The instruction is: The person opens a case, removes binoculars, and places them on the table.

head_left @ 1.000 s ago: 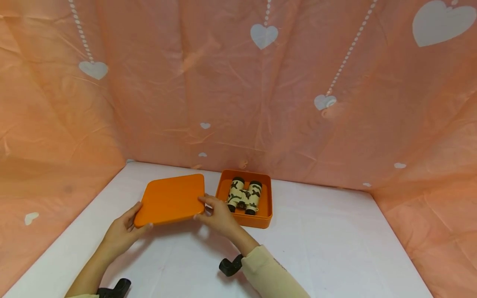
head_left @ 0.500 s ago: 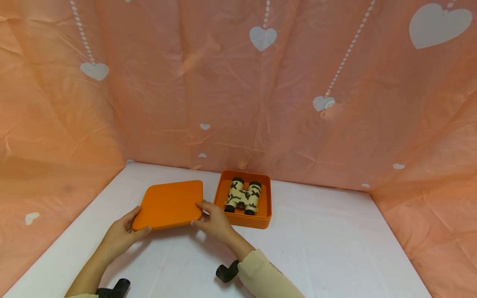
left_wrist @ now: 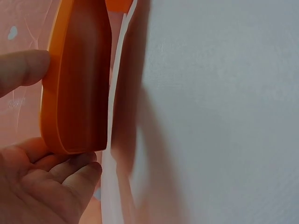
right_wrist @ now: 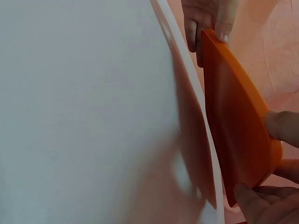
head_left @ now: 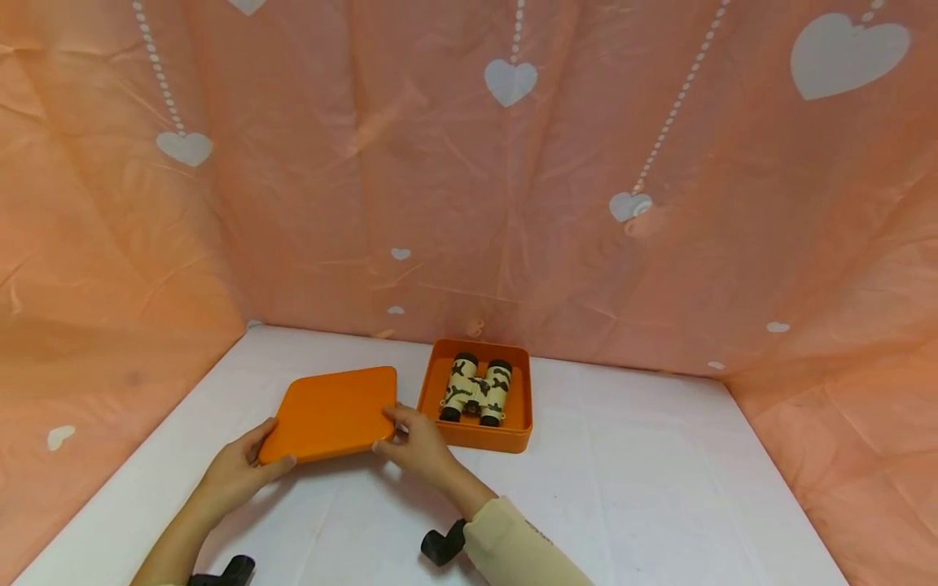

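An orange lid (head_left: 330,413) with rounded corners is held just above the table, its smooth top facing up. My left hand (head_left: 234,468) grips its left end, thumb on the near edge and fingers at the far side. At the right end, my right hand (head_left: 421,446) pinches the corner. Both wrist views show the hollow underside of the lid (left_wrist: 81,79) and its shadow on the cloth. To the right stands an orange box (head_left: 487,440), uncovered, with camouflage binoculars (head_left: 476,389) lying inside. My right hand is close to the box's left side, apart from it.
A white cloth (head_left: 645,480) covers the table. Pink-orange fabric (head_left: 440,187) printed with white hearts hangs behind and at both sides, and the box stands near the back fabric. Black wrist mounts (head_left: 442,545) sit on both forearms.
Both hands have shifted slightly left and down in the head view, carrying the lid a little nearer. The camera has tilted slightly; the box and binoculars stay in place.
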Tool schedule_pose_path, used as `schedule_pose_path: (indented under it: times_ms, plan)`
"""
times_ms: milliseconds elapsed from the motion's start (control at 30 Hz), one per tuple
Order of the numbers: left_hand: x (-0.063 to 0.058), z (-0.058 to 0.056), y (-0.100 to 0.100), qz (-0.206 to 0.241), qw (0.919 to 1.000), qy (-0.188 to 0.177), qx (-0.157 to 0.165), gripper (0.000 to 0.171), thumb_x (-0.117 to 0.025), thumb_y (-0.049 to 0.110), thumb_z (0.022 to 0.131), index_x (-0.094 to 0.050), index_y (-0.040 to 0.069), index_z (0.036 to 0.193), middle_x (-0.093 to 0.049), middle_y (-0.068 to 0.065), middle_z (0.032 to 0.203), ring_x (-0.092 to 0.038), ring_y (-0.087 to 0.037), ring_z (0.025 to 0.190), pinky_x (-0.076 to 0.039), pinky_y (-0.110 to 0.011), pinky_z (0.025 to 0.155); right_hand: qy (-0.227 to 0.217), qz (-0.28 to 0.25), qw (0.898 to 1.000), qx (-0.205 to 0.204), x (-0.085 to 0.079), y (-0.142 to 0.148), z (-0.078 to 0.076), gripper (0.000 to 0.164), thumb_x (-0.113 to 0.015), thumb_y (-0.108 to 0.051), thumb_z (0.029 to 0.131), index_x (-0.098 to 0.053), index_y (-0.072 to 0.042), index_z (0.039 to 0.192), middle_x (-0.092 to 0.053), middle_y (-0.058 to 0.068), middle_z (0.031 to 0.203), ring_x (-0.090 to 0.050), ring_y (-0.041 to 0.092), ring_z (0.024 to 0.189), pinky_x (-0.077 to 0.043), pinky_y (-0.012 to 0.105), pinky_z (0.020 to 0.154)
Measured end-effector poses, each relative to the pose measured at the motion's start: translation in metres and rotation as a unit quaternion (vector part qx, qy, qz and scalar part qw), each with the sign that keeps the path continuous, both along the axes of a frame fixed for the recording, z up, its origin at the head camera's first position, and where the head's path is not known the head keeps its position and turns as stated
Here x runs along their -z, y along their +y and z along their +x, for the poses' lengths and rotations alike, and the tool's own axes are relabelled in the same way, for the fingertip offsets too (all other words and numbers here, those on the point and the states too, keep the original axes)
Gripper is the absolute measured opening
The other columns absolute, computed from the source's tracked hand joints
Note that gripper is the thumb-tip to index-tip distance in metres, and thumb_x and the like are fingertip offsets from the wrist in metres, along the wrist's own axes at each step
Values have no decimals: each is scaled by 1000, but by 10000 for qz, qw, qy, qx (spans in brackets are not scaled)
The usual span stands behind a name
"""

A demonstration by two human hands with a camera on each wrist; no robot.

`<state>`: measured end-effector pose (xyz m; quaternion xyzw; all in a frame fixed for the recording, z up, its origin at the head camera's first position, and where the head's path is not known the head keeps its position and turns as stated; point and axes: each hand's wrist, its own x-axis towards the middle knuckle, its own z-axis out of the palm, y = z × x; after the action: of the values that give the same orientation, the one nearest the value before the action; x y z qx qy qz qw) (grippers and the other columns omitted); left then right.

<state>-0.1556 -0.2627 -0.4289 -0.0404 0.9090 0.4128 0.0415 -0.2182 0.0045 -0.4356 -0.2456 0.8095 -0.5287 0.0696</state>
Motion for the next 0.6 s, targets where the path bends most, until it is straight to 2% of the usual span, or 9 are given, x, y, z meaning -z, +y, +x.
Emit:
schedule_pose_path:
  times_ms: [367, 600]
  plan:
    - [2, 1, -2, -92, 10000, -12, 24, 91, -71, 35, 85, -22, -9, 148, -24, -34, 150, -21, -53, 139, -26, -61, 112, 135, 540, 9984, -11, 2, 0, 0, 54, -74, -13, 84, -55, 3, 132, -53, 20, 140, -52, 30, 130, -51, 29, 98]
    - [3, 1, -4, -146, 9998, -50, 106, 92, -72, 36, 85, -22, -11, 148, -24, -35, 150, -23, -53, 139, -27, -60, 111, 208, 941, 9953, 4, 1, 0, 2, 53, -74, -16, 84, -57, 1, 132, -57, 17, 136, -59, 27, 120, -50, 33, 101]
